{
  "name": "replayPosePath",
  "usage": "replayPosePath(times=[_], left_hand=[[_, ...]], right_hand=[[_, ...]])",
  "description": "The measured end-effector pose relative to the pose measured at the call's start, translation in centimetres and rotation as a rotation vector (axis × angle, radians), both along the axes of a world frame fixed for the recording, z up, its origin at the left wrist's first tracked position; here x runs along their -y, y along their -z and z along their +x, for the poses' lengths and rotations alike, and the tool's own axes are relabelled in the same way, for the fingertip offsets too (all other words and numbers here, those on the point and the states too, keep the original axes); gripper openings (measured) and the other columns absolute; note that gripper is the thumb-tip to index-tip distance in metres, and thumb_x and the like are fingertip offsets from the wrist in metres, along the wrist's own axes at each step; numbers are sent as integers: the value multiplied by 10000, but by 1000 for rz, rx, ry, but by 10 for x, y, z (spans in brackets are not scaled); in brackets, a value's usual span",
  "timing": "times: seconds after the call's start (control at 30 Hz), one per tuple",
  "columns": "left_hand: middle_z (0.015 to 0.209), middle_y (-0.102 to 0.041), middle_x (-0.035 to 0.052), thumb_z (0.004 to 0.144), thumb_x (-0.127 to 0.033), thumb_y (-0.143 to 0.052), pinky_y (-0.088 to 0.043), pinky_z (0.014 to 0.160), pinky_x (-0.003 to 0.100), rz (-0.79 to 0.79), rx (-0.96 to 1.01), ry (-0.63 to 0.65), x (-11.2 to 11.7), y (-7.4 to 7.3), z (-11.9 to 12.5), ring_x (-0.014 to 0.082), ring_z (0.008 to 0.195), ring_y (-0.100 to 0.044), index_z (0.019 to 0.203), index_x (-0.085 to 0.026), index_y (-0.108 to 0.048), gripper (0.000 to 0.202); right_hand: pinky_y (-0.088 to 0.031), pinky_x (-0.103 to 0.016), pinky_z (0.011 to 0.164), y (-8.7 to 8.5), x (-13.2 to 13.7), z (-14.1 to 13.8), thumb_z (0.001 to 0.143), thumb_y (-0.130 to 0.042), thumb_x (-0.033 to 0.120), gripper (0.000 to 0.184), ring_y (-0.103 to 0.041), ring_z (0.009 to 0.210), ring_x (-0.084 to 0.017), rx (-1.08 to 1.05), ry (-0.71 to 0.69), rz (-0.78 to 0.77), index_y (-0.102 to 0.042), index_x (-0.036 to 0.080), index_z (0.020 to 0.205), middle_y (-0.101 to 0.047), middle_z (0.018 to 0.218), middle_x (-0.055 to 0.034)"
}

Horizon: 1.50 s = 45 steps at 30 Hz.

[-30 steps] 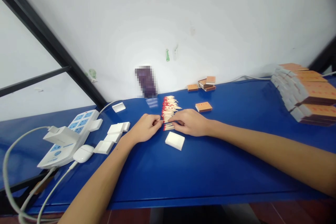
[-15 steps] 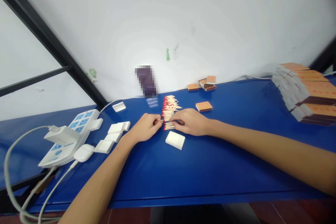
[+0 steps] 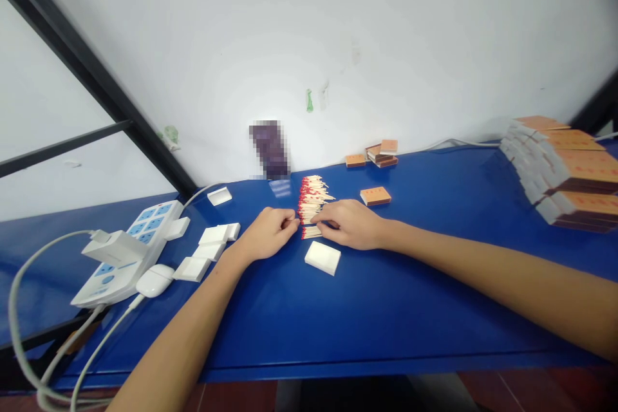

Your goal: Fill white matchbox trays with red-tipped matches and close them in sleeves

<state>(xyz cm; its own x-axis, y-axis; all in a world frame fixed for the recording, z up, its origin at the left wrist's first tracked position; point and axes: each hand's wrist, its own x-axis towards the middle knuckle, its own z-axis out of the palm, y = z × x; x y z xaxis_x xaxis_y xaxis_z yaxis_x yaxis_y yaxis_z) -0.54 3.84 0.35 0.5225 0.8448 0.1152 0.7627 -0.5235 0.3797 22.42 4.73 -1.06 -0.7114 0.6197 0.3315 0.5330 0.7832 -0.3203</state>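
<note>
A row of red-headed matches (image 3: 313, 196) lies on the blue table, heads to the left. A smaller bunch of matches (image 3: 310, 232) sits just nearer to me, a narrow gap apart. My left hand (image 3: 271, 233) rests by the match heads, fingers curled and thumb against the forefinger; whatever is between them is hidden. From the other side, my right hand (image 3: 351, 224) bends over the plain match ends, thumb and fingertips closed around the near bunch. Just below the matches lies a white matchbox tray (image 3: 322, 257), with no matches showing on it.
Several white trays (image 3: 211, 244) lie left of my left hand, beside a power strip (image 3: 145, 232) with plugs and cables. An orange matchbox (image 3: 375, 196) lies beyond my right hand, with more matchboxes (image 3: 381, 152) by the wall. A large matchbox stack (image 3: 570, 174) stands far right.
Both hands stay almost where they were. Near my left fingertips a thin gap now shows between the long row and the near bunch of matches.
</note>
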Motion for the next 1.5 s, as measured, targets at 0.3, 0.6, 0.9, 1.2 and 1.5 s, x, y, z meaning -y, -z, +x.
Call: replayPosePath(times=[0.3, 0.6, 0.9, 1.2, 1.5], left_hand=[[548, -389, -48, 933, -317, -415, -246, 554, 253, -2, 6, 2, 1, -1, 1, 99, 530, -366, 618, -176, -333, 356], [580, -450, -54, 917, -311, -457, -288, 542, 229, -29, 44, -3, 4, -3, 0, 93, 546, -405, 687, -177, -468, 267], [531, -444, -70, 890, -364, -531, -304, 511, 219, -59, 64, 16, 14, -10, 3, 91, 481, -406, 1023, -202, -653, 242], [597, -321, -73, 763, -402, -702, -258, 511, 216, -138, 117, 211, 31, -26, 16, 79, 528, -290, 1046, -194, -657, 355], [565, -401, -64, 721, -442, -734, -246, 503, 223, -91, -4, 216, 31, -19, 21, 74, 515, -318, 773, -178, -647, 283]], right_hand=[[-286, -246, 603, -3, 0, 0, 904, -488, 208, 228, -521, 647, -119, -12, -78, -21, -713, 173, 885, -655, 740, -17], [-293, -238, 606, -3, 0, 0, 883, -508, 212, 215, -511, 640, -109, -66, -67, -53, -715, 177, 930, -635, 730, -3], [-262, -238, 544, -7, 0, 2, 815, -640, 364, 250, -421, 525, -88, -78, -52, -138, -744, 152, 894, -533, 575, 32], [-269, -226, 554, -2, -5, 3, 822, -625, 258, 145, -435, 540, -84, -92, -94, -138, -705, 159, 751, -545, 590, 33], [-306, -220, 585, -5, -4, 2, 832, -629, 216, 152, -465, 546, -84, -87, -58, -220, -762, 183, 897, -584, 596, 33]])
